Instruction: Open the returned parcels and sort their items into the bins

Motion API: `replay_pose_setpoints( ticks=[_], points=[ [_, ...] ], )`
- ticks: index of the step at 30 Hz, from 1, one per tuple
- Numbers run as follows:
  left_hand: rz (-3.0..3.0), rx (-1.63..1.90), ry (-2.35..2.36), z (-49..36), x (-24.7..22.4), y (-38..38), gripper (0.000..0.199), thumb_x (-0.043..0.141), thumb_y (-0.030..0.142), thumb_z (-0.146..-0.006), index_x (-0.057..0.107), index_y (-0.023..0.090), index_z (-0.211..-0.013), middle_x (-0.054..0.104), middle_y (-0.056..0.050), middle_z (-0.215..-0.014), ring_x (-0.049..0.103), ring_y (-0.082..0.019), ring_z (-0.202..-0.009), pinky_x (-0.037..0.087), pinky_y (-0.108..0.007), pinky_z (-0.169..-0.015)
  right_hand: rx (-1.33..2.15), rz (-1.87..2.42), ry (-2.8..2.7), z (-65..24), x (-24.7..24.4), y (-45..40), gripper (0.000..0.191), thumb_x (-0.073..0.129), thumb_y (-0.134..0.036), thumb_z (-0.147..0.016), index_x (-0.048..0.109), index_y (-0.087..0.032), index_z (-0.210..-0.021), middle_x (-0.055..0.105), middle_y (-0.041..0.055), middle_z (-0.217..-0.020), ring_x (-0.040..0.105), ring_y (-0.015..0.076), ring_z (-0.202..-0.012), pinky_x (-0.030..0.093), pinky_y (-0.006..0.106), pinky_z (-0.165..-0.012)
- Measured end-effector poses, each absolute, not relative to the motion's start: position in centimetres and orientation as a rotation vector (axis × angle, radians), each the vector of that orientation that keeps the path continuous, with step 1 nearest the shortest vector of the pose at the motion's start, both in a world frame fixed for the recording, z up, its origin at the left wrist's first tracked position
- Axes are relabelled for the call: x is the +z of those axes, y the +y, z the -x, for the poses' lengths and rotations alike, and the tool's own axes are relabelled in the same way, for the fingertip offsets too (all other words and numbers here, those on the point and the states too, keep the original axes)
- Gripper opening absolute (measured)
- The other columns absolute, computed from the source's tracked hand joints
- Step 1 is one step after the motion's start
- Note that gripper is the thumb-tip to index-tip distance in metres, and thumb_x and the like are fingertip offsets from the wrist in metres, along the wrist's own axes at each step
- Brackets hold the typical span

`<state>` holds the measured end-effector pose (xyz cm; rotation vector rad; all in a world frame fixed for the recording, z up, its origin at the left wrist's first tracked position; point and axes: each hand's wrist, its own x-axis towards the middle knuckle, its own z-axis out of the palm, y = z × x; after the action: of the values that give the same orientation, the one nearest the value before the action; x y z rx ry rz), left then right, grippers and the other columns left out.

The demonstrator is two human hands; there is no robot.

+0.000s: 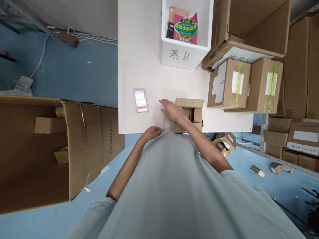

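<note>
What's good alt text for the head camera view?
A person's right hand extends over a white table beside an open cardboard box; the left hand is at the near edge. Beyond: a white bin and, rightward, two taped cartons.

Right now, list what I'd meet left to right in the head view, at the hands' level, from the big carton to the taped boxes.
Carton → blurred item → left hand → right hand → open box → taped boxes.
</note>
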<state>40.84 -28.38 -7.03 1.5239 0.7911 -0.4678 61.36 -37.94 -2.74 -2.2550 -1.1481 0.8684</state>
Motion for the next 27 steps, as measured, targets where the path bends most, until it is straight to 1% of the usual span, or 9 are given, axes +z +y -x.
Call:
replay_pose_setpoints(
  ticks=[3, 5, 8, 10, 13, 16, 19, 23, 27],
  points=[
    [-1.502, -0.482, 0.657, -41.8, -5.1, -28.2, 0.065, 0.079, 0.069, -0.083, 0.082, 0.018, -0.122, 0.084, -0.013, -0.116, 0.079, -0.034, -0.110, 0.063, -0.044, -0.099, 0.529, 2.183, -0.944, -62.6, 0.4, -43.8, 0.044, 0.056, -0.039, -0.114, 0.064, -0.028, -0.155, 0.061, 0.0089, -0.163, 0.054, 0.0298, -0.154, 0.042, 0.052, -0.133],
    [-1.486, -0.491, 0.633, -43.2, -4.3, -28.3, 0.077, 0.076, 0.070, -0.087, 0.073, 0.016, -0.141, 0.078, -0.018, -0.139, 0.077, -0.035, -0.122, 0.061, -0.044, -0.104, 0.360, 2.201, -0.709, -63.5, 1.6, -48.5, 0.045, 0.056, -0.050, -0.113, 0.067, -0.028, -0.151, 0.065, 0.0111, -0.158, 0.057, 0.0319, -0.151, 0.045, 0.053, -0.131],
    [-1.520, -0.529, 0.633, -45.8, -4.4, -29.1, 0.082, 0.077, 0.065, -0.089, 0.064, 0.014, -0.153, 0.066, -0.023, -0.157, 0.072, -0.037, -0.133, 0.059, -0.045, -0.108, 0.257, 2.318, -0.332, -64.1, 0.9, -54.9, 0.057, 0.062, -0.058, -0.107, 0.067, -0.020, -0.150, 0.068, 0.0203, -0.152, 0.065, 0.0375, -0.139, 0.054, 0.059, -0.120],
    [-1.578, -0.523, 0.634, -47.4, -5.0, -29.8, 0.080, 0.076, 0.061, -0.091, 0.061, 0.014, -0.155, 0.059, -0.024, -0.164, 0.068, -0.038, -0.139, 0.057, -0.046, -0.113, 0.346, 2.379, -0.114, -63.9, -0.7, -57.9, 0.063, 0.066, -0.057, -0.103, 0.067, -0.013, -0.147, 0.071, 0.0253, -0.146, 0.071, 0.0384, -0.129, 0.059, 0.059, -0.112],
    [-1.639, -0.508, 0.656, -49.3, -5.9, -30.9, 0.079, 0.077, 0.059, -0.091, 0.061, 0.015, -0.154, 0.058, -0.025, -0.164, 0.068, -0.038, -0.139, 0.054, -0.047, -0.116, 0.520, 2.343, 0.060, -62.8, -3.3, -59.7, 0.056, 0.069, -0.052, -0.100, 0.071, -0.013, -0.140, 0.078, 0.0222, -0.137, 0.076, 0.0340, -0.121, 0.061, 0.054, -0.110],
    [-1.646, -0.499, 0.656, -50.2, -6.2, -31.9, 0.078, 0.079, 0.062, -0.088, 0.064, 0.016, -0.149, 0.068, -0.023, -0.153, 0.072, -0.037, -0.132, 0.057, -0.049, -0.112, 0.580, 2.273, 0.059, -61.7, -4.5, -59.3, 0.047, 0.070, -0.047, -0.098, 0.074, -0.019, -0.136, 0.081, 0.0166, -0.134, 0.079, 0.0307, -0.117, 0.062, 0.051, -0.109],
    [-1.633, -0.481, 0.628, -50.6, -6.0, -32.6, 0.077, 0.077, 0.069, -0.087, 0.067, 0.016, -0.142, 0.075, -0.020, -0.140, 0.076, -0.035, -0.123, 0.061, -0.048, -0.107, 0.597, 2.260, -0.005, -61.6, -4.4, -58.6, 0.046, 0.071, -0.043, -0.098, 0.074, -0.022, -0.138, 0.082, 0.0140, -0.133, 0.079, 0.0320, -0.119, 0.062, 0.050, -0.108],
    [-1.631, -0.413, 0.636, -52.1, -5.4, -32.5, 0.077, 0.072, 0.076, -0.085, 0.069, 0.016, -0.135, 0.076, -0.018, -0.137, 0.077, -0.033, -0.120, 0.062, -0.044, -0.106, 0.590, 2.273, -0.107, -63.5, -3.3, -57.7, 0.049, 0.069, -0.044, -0.099, 0.072, -0.022, -0.143, 0.080, 0.0127, -0.137, 0.078, 0.0330, -0.121, 0.061, 0.052, -0.111],
    [-1.645, -0.268, 0.703, -55.4, -4.5, -30.8, 0.069, 0.074, 0.068, -0.086, 0.070, 0.017, -0.132, 0.077, -0.018, -0.136, 0.077, -0.030, -0.117, 0.061, -0.042, -0.106, 0.582, 2.189, -0.226, -67.5, -2.6, -55.6, 0.048, 0.069, -0.043, -0.100, 0.073, -0.023, -0.143, 0.079, 0.0130, -0.141, 0.077, 0.0321, -0.125, 0.060, 0.049, -0.114]
  ],
)
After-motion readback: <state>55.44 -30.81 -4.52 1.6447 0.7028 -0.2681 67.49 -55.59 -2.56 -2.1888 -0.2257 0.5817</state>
